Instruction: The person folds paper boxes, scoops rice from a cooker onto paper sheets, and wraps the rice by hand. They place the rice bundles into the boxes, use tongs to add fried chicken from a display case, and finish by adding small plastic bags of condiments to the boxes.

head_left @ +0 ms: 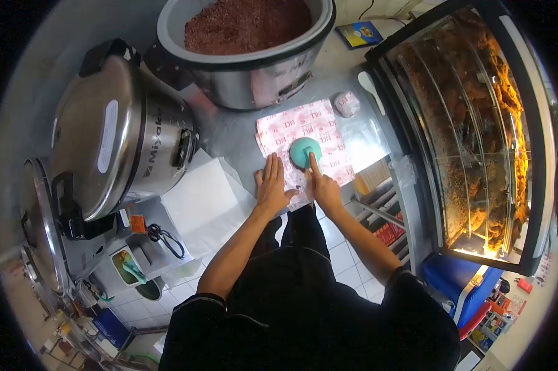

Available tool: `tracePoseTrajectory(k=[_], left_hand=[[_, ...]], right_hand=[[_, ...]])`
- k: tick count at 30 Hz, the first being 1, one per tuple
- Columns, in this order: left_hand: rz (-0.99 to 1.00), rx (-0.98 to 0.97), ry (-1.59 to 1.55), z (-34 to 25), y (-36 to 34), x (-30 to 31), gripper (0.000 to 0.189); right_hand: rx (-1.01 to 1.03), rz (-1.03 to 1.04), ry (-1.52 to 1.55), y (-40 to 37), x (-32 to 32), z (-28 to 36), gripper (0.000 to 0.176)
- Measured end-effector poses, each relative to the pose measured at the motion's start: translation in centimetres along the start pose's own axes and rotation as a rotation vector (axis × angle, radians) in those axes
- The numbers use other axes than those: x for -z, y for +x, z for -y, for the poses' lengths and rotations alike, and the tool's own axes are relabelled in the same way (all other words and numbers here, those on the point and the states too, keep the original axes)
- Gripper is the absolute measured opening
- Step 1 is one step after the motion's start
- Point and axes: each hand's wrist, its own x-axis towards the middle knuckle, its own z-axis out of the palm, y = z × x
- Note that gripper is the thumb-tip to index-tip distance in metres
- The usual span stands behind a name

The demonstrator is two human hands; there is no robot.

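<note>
A sheet of white wrapping paper with red print [304,127] lies on the steel counter [229,133]. On it sits a turquoise dome-shaped mould [305,151]. My left hand [271,184] lies flat on the paper's near left edge, fingers together. My right hand [322,185] rests on the paper too, its index finger stretched out and touching the mould's near side. A small wrapped ball in the same printed paper [346,104] sits beyond the sheet to the right.
An open rice cooker [248,43] full of reddish-brown rice stands behind the paper. A shut steel cooker [115,133] stands at the left, with white paper sheets [201,201] beside it. A glass warming case [471,130] of fried food fills the right. A white spoon [370,89] lies near it.
</note>
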Motion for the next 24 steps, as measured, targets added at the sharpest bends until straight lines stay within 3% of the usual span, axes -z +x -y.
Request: tracePoseTrajectory(k=[11,20,24], left_hand=[[0.011,0.011,-0.017,-0.5,0.2,0.3,0.11],[-0.021,0.025,0.007,-0.1,-0.2,-0.5,0.114],[-0.008,0.027,0.005,-0.3,-0.4,0.0,0.113]], right_hand=[[-0.027,-0.021,-0.062,-0.8,-0.8,0.3,0.072],[0.043,-0.275,0.038,-1.8,-1.4,-0.6,0.071],[0.008,-0.394,0.189,-1.4,2.1,0.3,0.071]])
